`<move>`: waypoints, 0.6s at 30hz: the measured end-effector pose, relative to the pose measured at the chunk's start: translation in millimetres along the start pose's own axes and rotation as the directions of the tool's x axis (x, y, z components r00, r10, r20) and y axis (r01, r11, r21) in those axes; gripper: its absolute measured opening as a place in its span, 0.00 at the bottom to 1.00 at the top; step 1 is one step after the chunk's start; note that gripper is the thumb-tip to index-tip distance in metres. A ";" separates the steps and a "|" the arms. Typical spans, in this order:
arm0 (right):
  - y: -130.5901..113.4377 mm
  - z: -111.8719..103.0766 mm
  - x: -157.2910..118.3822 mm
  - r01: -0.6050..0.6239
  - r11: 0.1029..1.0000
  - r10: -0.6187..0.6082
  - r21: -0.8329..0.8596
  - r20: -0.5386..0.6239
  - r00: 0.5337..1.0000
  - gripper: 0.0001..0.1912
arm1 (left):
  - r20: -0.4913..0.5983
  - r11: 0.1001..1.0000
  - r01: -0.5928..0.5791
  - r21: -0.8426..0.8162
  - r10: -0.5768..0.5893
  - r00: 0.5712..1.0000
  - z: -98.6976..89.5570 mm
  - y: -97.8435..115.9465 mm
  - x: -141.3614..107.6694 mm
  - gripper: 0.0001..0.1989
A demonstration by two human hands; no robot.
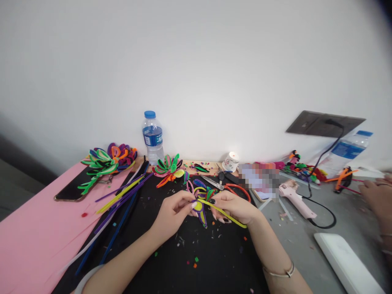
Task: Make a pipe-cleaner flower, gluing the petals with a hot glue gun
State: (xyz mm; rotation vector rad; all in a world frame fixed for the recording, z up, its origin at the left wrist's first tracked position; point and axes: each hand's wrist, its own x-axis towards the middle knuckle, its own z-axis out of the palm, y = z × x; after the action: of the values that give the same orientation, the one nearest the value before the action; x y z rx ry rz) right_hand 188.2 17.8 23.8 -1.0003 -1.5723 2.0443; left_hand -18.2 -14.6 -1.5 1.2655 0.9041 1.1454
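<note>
Between my two hands is a small purple and yellow pipe-cleaner shape (199, 209), its purple end pointing down. My left hand (180, 207) pinches its left side with thumb and forefinger. A yellow pipe cleaner (230, 217) runs from the shape down to the right, and my right hand (231, 204) grips it near the shape; its loose end lies by my right wrist. Just behind my hands are more bent pipe-cleaner loops in pink, blue and green. Red-handled scissors (235, 191) lie beyond my right hand, partly hidden by it.
Pipe-cleaner flowers (168, 168) and a water bottle (153, 139) stand along the wall. Loose pipe cleaners (122, 196) and a phone (73, 185) lie left. At right are a paper cup (230, 162), a pink glue gun (297, 202) with a cord, a white box (346, 261) and another person's hand (378, 196).
</note>
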 end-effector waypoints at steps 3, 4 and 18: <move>-3.9 0.6 -0.4 0.063 0.995 -0.062 -0.081 0.008 0.998 0.20 | -0.035 0.999 0.015 -0.030 -0.016 0.999 -0.9 -1.0 1.1 0.05; -5.0 1.0 -0.7 0.072 0.992 -0.071 -0.105 0.016 0.997 0.20 | -0.046 0.999 0.017 -0.036 -0.018 0.999 -1.1 -1.4 1.3 0.05; -1.8 0.5 2.6 0.030 0.999 -0.028 0.033 -0.036 0.999 0.14 | -0.089 0.998 0.036 -0.047 -0.040 0.995 -2.2 0.6 3.7 0.06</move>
State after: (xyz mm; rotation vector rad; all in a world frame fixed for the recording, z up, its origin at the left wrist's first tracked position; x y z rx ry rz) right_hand 185.9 19.7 24.7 -0.9905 -1.5213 2.0158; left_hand -19.5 -10.5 -0.9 1.1630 0.9603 1.1942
